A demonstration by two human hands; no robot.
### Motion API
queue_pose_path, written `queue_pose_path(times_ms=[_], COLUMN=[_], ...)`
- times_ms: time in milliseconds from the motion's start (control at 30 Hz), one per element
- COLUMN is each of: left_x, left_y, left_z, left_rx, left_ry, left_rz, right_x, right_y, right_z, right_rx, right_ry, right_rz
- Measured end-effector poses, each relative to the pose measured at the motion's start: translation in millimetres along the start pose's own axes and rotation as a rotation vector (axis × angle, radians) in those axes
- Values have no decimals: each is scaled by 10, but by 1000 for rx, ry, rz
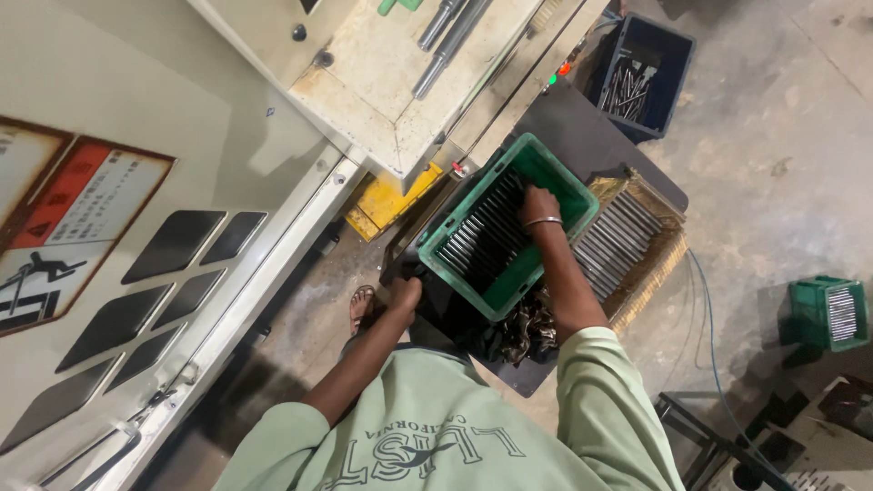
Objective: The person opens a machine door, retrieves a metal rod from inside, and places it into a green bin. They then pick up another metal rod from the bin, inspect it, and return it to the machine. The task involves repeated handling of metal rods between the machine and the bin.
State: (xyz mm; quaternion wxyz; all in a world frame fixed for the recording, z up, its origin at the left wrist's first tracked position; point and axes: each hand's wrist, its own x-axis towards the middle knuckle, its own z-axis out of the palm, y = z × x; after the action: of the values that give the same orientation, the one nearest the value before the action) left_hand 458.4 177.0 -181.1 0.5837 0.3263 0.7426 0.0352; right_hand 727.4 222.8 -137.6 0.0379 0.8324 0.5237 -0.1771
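Observation:
A green plastic crate (pixel 473 214) stands tilted on a black table top (pixel 582 136), filled with a row of grey metal rods (pixel 482 238). My right hand (pixel 539 205), with a metal bangle on the wrist, reaches into the crate's far end and rests on the rods; whether it grips one is hidden. My left hand (pixel 405 295) is closed at the dark edge of the table by the crate's near left corner. Beside the crate on the right, a woven yellow tray (pixel 659 259) holds more metal rods (pixel 618 238).
A large cream machine (pixel 182 136) with warning labels fills the left. A blue bin (pixel 677 68) of metal parts sits at the top right. Another green crate (pixel 805 314) with rods stands on the concrete floor at right. A dark rag (pixel 527 332) lies at the table's near edge.

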Motion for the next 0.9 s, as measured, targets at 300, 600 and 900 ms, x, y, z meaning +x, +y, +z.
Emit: queue_pose_path(times_ms=[300, 600, 900], left_x=[49, -56, -57], left_y=[14, 7, -11], left_z=[6, -123, 27], left_rx=[-219, -259, -463], left_ry=[-75, -31, -86], left_rz=[-72, 155, 534], right_x=[-9, -81, 30], right_y=[45, -20, -415], right_z=[123, 14, 152], right_rx=[-22, 29, -274], right_ry=[22, 113, -51], right_rz=[-63, -122, -450])
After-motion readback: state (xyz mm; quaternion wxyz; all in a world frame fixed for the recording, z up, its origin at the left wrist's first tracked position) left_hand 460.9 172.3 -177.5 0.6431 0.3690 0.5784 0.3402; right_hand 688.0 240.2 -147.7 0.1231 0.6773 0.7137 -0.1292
